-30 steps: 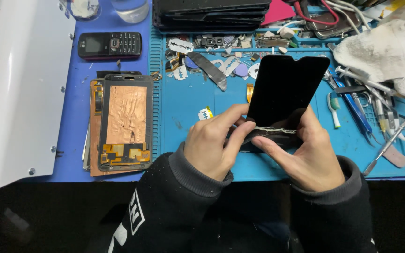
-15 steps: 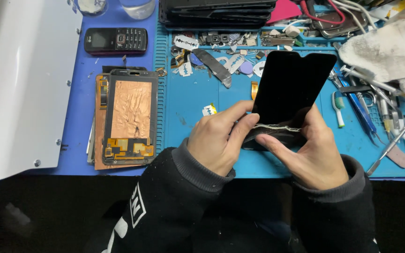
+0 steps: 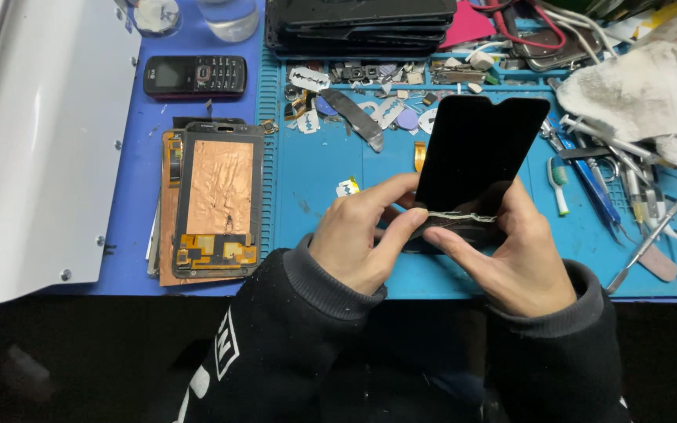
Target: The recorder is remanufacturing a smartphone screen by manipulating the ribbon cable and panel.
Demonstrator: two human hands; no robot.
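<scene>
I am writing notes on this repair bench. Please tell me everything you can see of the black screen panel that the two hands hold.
The screen panel is a thin, flat, glossy black sheet with rounded top corners, probably glass. It is tilted, its top end leaning away and to the right above the blue mat. A pale, stringy strip, maybe glue, runs across its lower part. The left hand pinches that strip at the panel's left edge; the right hand holds the lower end from beneath and the right. Its bottom edge is hidden by the fingers.

a single head-worn camera looks steeply down from above the person's chest, close in, facing away over the blue rubber-matted counter (image 3: 315, 168); black sleeves fill the bottom edge, and a stack of dark panels (image 3: 358, 23) meets the top edge.
</scene>
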